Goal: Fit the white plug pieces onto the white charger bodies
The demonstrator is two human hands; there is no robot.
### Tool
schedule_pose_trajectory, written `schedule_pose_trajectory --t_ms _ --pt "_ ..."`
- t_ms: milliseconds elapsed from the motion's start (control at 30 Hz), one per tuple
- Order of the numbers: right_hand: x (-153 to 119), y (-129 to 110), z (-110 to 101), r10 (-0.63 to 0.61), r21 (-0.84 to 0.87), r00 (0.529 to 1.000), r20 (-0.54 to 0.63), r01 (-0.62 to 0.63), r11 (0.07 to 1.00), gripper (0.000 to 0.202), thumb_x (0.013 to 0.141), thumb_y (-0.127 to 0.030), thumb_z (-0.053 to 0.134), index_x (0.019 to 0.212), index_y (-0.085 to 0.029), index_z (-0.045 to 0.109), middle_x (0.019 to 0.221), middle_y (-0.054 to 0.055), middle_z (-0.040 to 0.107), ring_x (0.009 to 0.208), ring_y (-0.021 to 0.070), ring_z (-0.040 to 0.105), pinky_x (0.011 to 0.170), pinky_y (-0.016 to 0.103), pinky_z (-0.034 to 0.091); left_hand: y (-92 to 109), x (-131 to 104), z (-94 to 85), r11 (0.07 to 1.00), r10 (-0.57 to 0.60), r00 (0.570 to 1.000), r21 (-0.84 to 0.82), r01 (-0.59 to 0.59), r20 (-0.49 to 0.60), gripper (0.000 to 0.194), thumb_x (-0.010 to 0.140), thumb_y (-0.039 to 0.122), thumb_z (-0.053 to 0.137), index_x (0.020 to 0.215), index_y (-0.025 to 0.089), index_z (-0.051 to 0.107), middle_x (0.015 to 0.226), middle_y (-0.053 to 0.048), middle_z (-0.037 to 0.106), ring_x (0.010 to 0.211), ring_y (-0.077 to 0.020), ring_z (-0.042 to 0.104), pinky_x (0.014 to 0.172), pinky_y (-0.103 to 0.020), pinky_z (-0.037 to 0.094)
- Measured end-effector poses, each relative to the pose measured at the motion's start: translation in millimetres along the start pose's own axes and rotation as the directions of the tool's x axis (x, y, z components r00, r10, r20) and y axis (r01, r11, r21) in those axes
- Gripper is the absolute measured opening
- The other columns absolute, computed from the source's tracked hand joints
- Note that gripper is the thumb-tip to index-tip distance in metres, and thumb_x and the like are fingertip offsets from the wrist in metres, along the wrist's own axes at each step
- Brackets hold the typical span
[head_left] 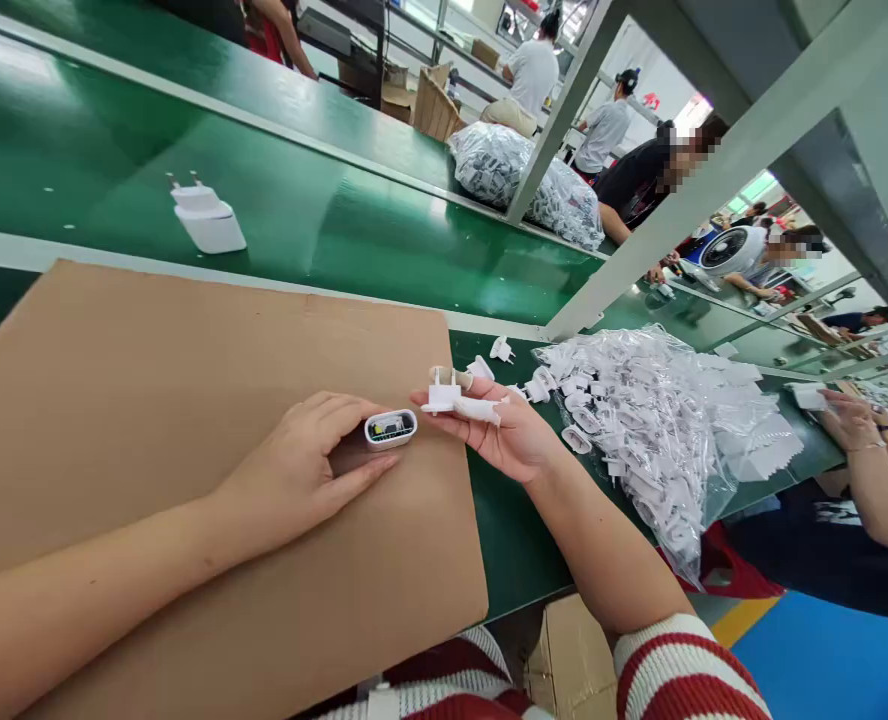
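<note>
**Two light grips, several ways to slip**

The left hand (294,465) is partly closed, its fingers and thumb curved around the sides of a white housing (391,415) just beyond the fingertips' bend, over the cardboard sheet (226,350). The housing's open end faces the camera, showing parts inside; a tilt or a careless fingertip could disturb them, and squeezing only near the rim could let the shell twist.

The right hand (519,440), palm up and half open, has a two-pin plug piece (442,398) at its fingertips, close to the housing but apart from it. White wrapping (478,410) covers one finger, which may dull touch and let the smooth plastic slide. The pins point away from the wearer; if the piece were turned or skewed against the housing, its edge could catch or press on what lies inside.

Beside and beyond the right hand, loose plug pieces (501,349) lie on the green tabletop (515,545) near an open plastic bag (639,430) of white parts. A sweep of the wrist could scatter them or drag the film. Well beyond the left hand, a white charger (215,228) rests with its pins outward, where a bump could shift it.
</note>
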State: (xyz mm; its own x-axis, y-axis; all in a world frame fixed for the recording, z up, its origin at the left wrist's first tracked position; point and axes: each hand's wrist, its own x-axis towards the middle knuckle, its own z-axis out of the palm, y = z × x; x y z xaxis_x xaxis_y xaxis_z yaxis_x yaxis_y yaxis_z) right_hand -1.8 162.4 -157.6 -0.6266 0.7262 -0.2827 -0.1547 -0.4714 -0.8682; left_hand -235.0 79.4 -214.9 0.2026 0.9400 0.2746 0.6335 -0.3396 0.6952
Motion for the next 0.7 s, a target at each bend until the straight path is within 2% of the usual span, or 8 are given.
schedule_pose_trajectory --t_ms 67,133,267,333,400,533,600,700 --pt "1.8 2.9 -1.1 -0.042 -0.063 0.999 -0.031 0.04 0.997 0.04 0.07 -0.033 0.089 0.105 -0.022 0.073 0.109 0.006 0.08 0.114 0.0237 0.075 0.109 0.042 0.057 -1.0 0.8 -0.5 0.999 0.036 0.999 -0.003 -0.035 0.021 0.034 0.099 0.051 0.06 0.117 0.025 0.07 0.116 -0.006 0.075 0.108 -0.0299 0.065 0.096 -0.043 0.049" --pt "3.1 6.1 -2.3 -0.149 -0.184 0.984 -0.096 0.13 0.974 0.035 0.066 -0.033 0.091 0.096 -0.024 0.074 0.101 0.002 0.08 0.104 0.0214 0.076 0.105 0.041 0.058 -1.4 1.3 -1.1 0.997 0.074 0.997 -0.002 -0.074 0.035 0.031 0.101 0.048 0.058 0.119 0.025 0.071 0.114 -0.005 0.075 0.106 -0.0277 0.065 0.096 -0.041 0.048" --pt "0.5 8.8 0.2 -0.404 -0.517 0.899 -0.167 0.269 0.812 0.029 0.068 -0.031 0.091 0.088 -0.023 0.071 0.092 0.0 0.077 0.077 0.0147 0.07 0.082 0.034 0.061 -1.5 0.9 -1.2 0.994 0.108 0.994 0.007 -0.108 0.03 0.031 0.101 0.046 0.061 0.121 0.024 0.07 0.113 -0.006 0.075 0.105 -0.0263 0.064 0.096 -0.041 0.047" --pt "-2.7 7.6 4.0 -0.408 -0.526 0.901 -0.147 0.278 0.804 0.028 0.076 -0.037 0.086 0.093 -0.024 0.068 0.095 0.001 0.078 0.066 0.0125 0.067 0.071 0.032 0.061 -1.7 0.5 -0.9 0.995 0.104 0.994 -0.008 -0.104 0.026 0.033 0.099 0.049 0.063 0.12 0.024 0.071 0.113 -0.007 0.075 0.106 -0.0266 0.064 0.097 -0.041 0.048" --pt "-4.7 7.0 7.8 -0.365 -0.448 0.923 -0.121 0.277 0.85 0.033 0.08 -0.043 0.083 0.099 -0.026 0.063 0.1 0.002 0.078 0.068 0.014 0.07 0.068 0.032 0.061 -1.7 0.6 -0.7 0.995 0.093 0.995 -0.028 -0.093 0.019 0.034 0.1 0.05 0.062 0.117 0.023 0.072 0.113 -0.007 0.075 0.106 -0.027 0.064 0.097 -0.041 0.048" --pt "-2.9 12.5 11.7 -0.321 -0.39 0.946 -0.043 0.28 0.877 0.051 0.071 -0.044 0.091 0.106 -0.027 0.058 0.101 0.003 0.076 0.087 0.0196 0.074 0.078 0.037 0.063 -0.8 1.6 -1.8 0.994 0.099 0.995 -0.052 -0.098 0.028 0.031 0.101 0.047 0.06 0.117 0.024 0.073 0.11 -0.006 0.075 0.102 -0.026 0.065 0.094 -0.04 0.049" --pt "-2.5 16.2 12.0 -0.373 -0.497 0.928 0.008 0.327 0.804 0.048 0.076 -0.039 0.088 0.111 -0.026 0.059 0.098 0.002 0.074 0.087 0.0186 0.072 0.08 0.036 0.062 -0.6 2.2 -2.4 0.993 0.103 0.994 -0.062 -0.101 0.021 0.035 0.098 0.051 0.065 0.118 0.024 0.073 0.109 -0.006 0.075 0.101 -0.0259 0.065 0.093 -0.039 0.049" --pt "-7.8 16.3 12.1 -0.548 -0.745 0.83 0.105 0.431 0.509 0.046 0.091 -0.028 0.072 0.134 -0.026 0.056 0.114 0.006 0.071 0.089 0.0152 0.068 0.087 0.037 0.059 -1.5 2.9 -1.7 0.994 0.082 0.997 -0.072 -0.082 0.002 0.041 0.095 0.058 0.069 0.117 0.023 0.074 0.109 -0.005 0.076 0.1 -0.0263 0.065 0.092 -0.039 0.049"
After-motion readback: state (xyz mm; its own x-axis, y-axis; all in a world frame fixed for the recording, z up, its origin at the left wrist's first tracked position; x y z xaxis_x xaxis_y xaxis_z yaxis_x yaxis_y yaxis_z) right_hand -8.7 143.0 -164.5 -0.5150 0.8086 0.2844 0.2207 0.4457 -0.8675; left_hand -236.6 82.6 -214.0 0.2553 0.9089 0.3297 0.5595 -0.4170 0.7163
